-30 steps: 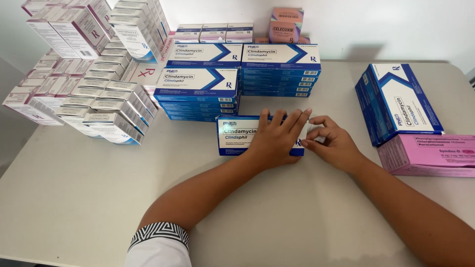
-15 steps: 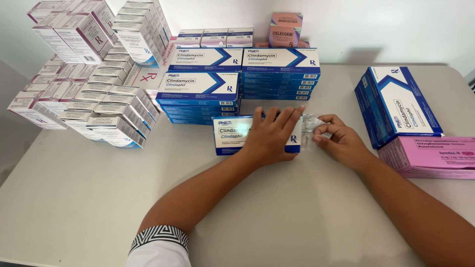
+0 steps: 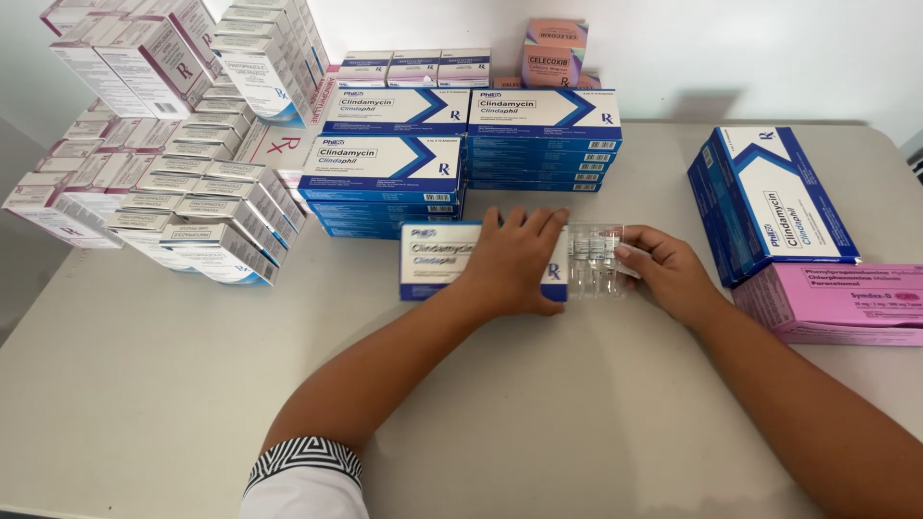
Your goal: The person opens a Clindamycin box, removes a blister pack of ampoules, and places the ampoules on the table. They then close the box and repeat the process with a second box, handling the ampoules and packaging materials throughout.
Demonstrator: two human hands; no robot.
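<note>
Now the left hand (image 3: 519, 261) lies flat, pressing the blue-and-white box (image 3: 442, 259) onto the table (image 3: 538, 413); just right of it, the right hand (image 3: 663, 269) grips the clear ampoule tray (image 3: 594, 259) sticking out of the box's end.

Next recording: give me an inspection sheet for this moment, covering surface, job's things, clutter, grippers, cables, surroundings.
Surface: pale grey matte table, lit evenly.
Job's things: flat blue-and-white cardboard medicine box lying on the table; clear plastic ampoule tray sticking out of its right end.
Clutter: stacks of matching blue-and-white boxes behind; leaning white-and-grey cartons at left; a tilted blue box pile and a pink box at right; small pink cartons at the back.
Grippers: left hand flat on the box; right hand pinching the tray.
Cables: nothing seen.
Surroundings: plain white wall.
</note>
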